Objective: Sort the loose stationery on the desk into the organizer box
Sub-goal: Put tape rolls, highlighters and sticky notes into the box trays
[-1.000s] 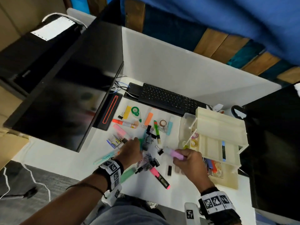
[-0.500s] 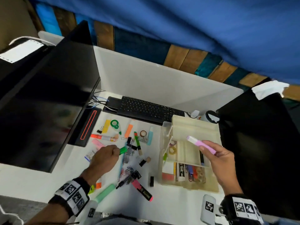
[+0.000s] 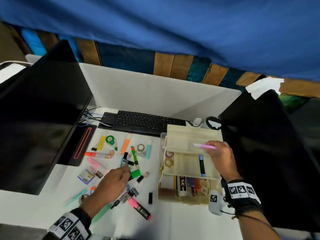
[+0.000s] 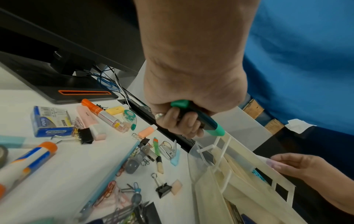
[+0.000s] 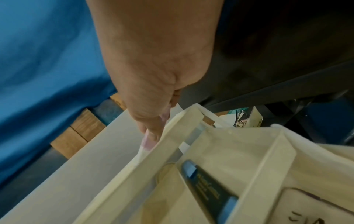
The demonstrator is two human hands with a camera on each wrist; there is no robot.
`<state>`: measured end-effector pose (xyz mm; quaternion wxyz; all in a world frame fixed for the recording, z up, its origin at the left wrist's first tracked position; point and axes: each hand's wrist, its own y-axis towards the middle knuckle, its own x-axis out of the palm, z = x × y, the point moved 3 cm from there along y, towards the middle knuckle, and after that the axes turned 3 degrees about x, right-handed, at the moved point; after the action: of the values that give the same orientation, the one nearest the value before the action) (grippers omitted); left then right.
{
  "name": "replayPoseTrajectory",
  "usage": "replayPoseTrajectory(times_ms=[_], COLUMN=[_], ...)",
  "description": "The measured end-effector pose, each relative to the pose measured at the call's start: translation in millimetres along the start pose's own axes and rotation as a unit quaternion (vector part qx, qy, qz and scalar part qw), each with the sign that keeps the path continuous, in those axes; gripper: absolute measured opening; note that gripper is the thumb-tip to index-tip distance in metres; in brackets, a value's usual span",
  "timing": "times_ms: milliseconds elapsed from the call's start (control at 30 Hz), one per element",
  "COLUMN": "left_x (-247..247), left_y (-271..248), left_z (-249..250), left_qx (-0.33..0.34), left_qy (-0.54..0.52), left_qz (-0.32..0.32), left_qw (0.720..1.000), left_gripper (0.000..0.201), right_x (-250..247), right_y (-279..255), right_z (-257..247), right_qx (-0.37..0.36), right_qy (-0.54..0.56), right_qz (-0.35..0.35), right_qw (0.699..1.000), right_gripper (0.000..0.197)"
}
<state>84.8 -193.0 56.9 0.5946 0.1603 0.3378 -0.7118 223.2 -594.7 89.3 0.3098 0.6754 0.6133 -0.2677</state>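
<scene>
Two hands, two highlighters. My left hand (image 4: 191,97) is curled tight around a chunky green highlighter with a black barrel (image 4: 199,118), fingers wrapped under it and its smooth plastic cap poking out past my knuckles, lifted just above the white desk (image 3: 173,222). My right hand (image 3: 221,156) pinches a slim pastel pink highlighter (image 3: 205,146) between thumb and fingertips, holding it level over the upper tray of the cream translucent plastic organizer box (image 3: 192,135), close to that tray's rim.

The box stands at the desk's right side with its tiered trays fanned open. The middle tray holds a dark pen with blue ends (image 3: 201,166) in a narrow slot, and two rolls of tape (image 3: 169,158) sit in the compartment left of it. The bottom layer is packed with mixed small items that I cannot tell apart.

Scattered on the matte desk beside my left hand lie black metal binder clips (image 3: 128,159), coloured wire paper clips, a pink and black marker (image 3: 140,208), an orange highlighter (image 3: 125,143), a round green correction-tape dispenser (image 3: 110,141) and a small blue cardboard box of staples (image 4: 50,121).
</scene>
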Motion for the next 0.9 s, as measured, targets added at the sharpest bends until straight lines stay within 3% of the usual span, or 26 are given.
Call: replayPoseTrajectory(times_ms=[100,167,333,500,633,800,900], left_x=[4,8,18,27,38,64,86], left_y=[-9,-13,-20,-21,-18,2,19], left_z=[8,13,27,38,54,82,105], left_qx=[-0.017,-0.017,-0.03,-0.04,-0.043,-0.029,0.013], left_qy=[-0.007,-0.008,0.013,0.004,-0.027,-0.12,-0.128], left_qz=[-0.007,-0.002,0.004,0.01,0.013,-0.036,-0.042], left_qw=[1.0,1.0,0.999,0.999,0.999,0.992,0.991], left_gripper=[0.044,0.054,0.035,0.032,0.034,0.02,0.015], right_x=[3,6,13,19,20,9,3], right_y=[7,14,24,28,36,11,-30], right_z=[8,17,23,28,30,2,-18], right_qx=[-0.085,-0.101,-0.091,-0.093,-0.037,-0.026,0.027], right_qy=[-0.075,-0.096,-0.124,-0.129,-0.088,-0.001,0.141], right_qz=[0.012,0.018,0.003,0.01,0.015,0.066,-0.025], right_qw=[0.993,0.99,0.988,0.987,0.995,0.997,0.989], right_gripper=[0.018,0.026,0.025,0.013,0.015,0.007,0.003])
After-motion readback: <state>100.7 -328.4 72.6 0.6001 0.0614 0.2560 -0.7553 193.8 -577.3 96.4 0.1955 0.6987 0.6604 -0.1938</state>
